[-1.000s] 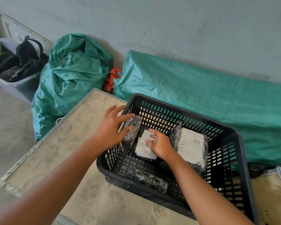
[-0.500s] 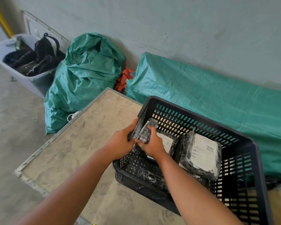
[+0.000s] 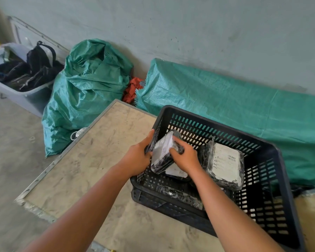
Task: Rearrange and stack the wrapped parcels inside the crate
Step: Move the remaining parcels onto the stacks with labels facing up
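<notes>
Parcels in a black crate [image 3: 273, 206], one gripped upright by both hands.

Nearest, at 6 o'clock, a dark wrapped parcel [image 3: 180, 194] lies partly hidden behind the right forearm. The left hand [image 3: 136, 159] and right hand [image 3: 186, 157] close around a tilted parcel [image 3: 163, 151] at the crate's 9 o'clock wall, covering another below. At 3 o'clock a labelled parcel [image 3: 225, 161] leans; its print is unreadable.
</notes>
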`<control>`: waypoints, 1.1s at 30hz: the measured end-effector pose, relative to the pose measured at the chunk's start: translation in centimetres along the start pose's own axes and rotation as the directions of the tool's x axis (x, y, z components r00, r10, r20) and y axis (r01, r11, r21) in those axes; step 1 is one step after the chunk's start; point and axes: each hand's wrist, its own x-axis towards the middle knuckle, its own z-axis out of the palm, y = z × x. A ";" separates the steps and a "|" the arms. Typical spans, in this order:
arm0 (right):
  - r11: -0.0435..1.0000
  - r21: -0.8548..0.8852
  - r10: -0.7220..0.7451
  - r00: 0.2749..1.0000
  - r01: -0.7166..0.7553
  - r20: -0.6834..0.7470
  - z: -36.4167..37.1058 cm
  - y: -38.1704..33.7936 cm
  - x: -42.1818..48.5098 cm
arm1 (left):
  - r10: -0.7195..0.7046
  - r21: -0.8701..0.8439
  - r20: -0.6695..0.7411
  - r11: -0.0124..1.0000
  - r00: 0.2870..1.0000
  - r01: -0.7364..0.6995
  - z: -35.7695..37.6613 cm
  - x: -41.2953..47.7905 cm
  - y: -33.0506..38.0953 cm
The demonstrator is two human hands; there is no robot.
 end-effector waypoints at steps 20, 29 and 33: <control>0.911 0.411 0.039 0.984 0.035 -0.171 -12.1 -2.4 -4.2 | 0.412 -0.632 0.194 0.747 0.890 -0.208 -1.2 1.0 6.9; 0.855 0.517 0.106 0.963 0.038 -0.247 -10.2 -1.4 -3.1 | 0.194 -0.762 0.311 0.636 0.930 0.122 -0.3 3.7 6.6; 0.919 0.371 -0.039 0.967 0.134 -0.253 -8.2 0.7 -4.8 | 0.038 -0.782 0.250 0.598 0.967 0.179 2.3 4.5 6.9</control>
